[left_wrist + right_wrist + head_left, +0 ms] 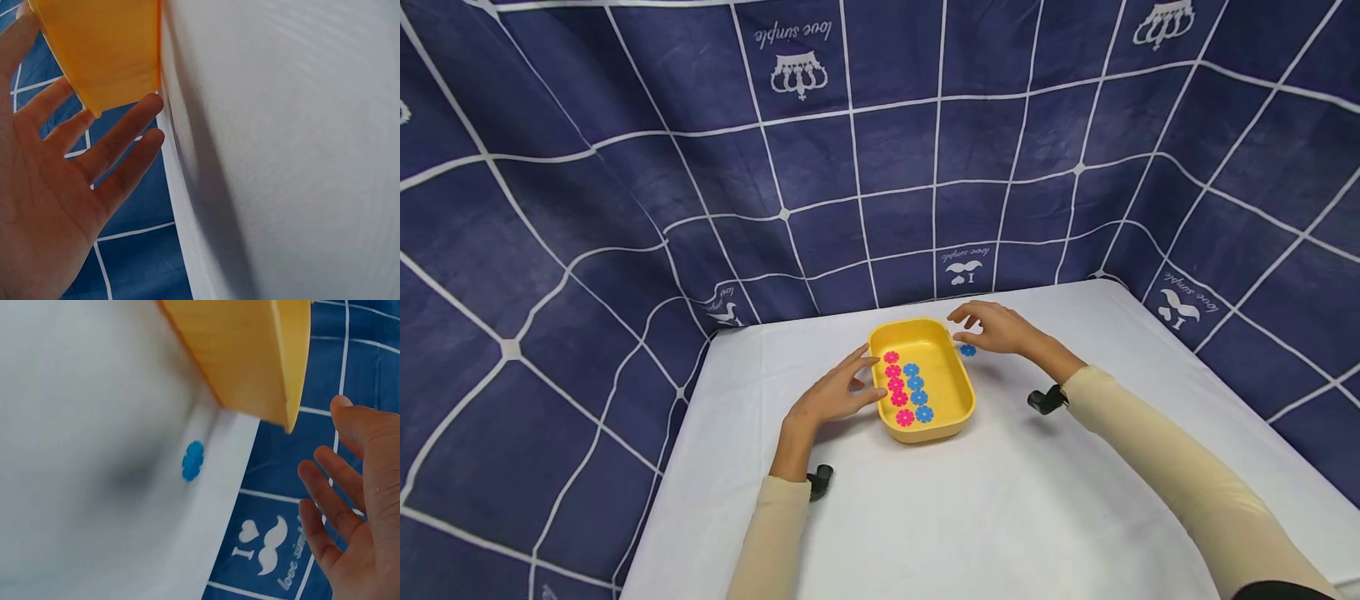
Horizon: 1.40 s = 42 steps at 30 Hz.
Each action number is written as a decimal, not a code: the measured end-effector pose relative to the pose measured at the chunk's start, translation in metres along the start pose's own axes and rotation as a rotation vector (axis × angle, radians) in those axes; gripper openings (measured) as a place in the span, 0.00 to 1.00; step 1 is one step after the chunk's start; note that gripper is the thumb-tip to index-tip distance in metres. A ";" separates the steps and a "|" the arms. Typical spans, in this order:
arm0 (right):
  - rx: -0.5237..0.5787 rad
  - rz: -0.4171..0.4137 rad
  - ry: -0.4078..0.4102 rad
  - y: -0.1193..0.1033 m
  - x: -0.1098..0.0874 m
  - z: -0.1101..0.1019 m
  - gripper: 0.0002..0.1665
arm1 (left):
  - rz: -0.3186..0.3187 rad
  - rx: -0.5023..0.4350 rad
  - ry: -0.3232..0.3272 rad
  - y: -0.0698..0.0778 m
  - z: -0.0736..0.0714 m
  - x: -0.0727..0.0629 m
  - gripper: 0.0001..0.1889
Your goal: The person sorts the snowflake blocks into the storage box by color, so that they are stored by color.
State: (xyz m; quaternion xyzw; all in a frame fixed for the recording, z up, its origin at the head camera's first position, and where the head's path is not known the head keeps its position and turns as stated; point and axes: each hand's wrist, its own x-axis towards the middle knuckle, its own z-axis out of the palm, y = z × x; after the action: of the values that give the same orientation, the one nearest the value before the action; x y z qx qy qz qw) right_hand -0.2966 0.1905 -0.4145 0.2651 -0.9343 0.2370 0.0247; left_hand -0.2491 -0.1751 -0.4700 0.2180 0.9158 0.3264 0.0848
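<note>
A yellow tray (951, 425) stands on the white table. Inside it, several pink flower-shaped pieces (896, 384) form a column along the left, and several blue flower-shaped pieces (919, 397) form another beside them. My left hand (835, 393) is at the tray's left side, its fingers spread along the outer wall (119, 56) and the thumb at the rim. Beyond the right rim my right hand (996, 327) hovers with loosely bent fingers and nothing in them. Below it, one blue flower-shaped piece (193, 461) lies on the table outside the tray.
A white cloth (1000, 517) covers the table. Dark blue curtains (895, 158) with white grid lines hang at the back and both sides. Each wrist carries a small black camera, one at the left wrist (821, 481) and one at the right (1047, 400).
</note>
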 end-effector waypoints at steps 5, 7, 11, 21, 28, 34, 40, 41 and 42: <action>0.001 0.040 0.012 0.010 -0.009 0.002 0.26 | -0.008 0.005 -0.008 -0.001 0.002 -0.001 0.40; 0.006 0.054 0.008 0.013 -0.012 0.004 0.27 | -0.014 0.007 -0.012 -0.001 0.002 -0.003 0.39; 0.015 0.071 0.004 0.017 -0.016 0.009 0.27 | -0.029 0.017 -0.015 0.000 0.003 -0.005 0.39; 0.018 0.080 0.007 0.024 -0.013 0.008 0.27 | 0.007 0.024 -0.002 -0.001 -0.003 -0.007 0.40; 0.027 0.080 0.017 0.028 -0.009 0.007 0.27 | 0.015 0.010 0.001 0.000 -0.004 -0.006 0.40; 0.041 0.095 0.010 0.032 -0.008 0.009 0.27 | 0.007 0.007 -0.006 0.001 -0.003 -0.002 0.41; 0.054 0.115 0.010 0.037 -0.007 0.015 0.26 | 0.004 0.012 -0.008 -0.001 -0.002 -0.001 0.40; 0.055 0.117 0.009 0.037 -0.007 0.016 0.26 | 0.002 0.013 -0.009 -0.001 -0.002 -0.001 0.40; 0.054 0.115 0.005 0.038 -0.007 0.017 0.26 | 0.002 0.012 -0.009 -0.001 -0.002 -0.001 0.40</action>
State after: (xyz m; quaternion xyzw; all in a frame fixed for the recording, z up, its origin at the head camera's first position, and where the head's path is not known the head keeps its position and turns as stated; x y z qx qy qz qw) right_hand -0.3088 0.2147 -0.4474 0.2108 -0.9413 0.2638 0.0062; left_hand -0.2497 -0.1773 -0.4692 0.2207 0.9173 0.3198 0.0873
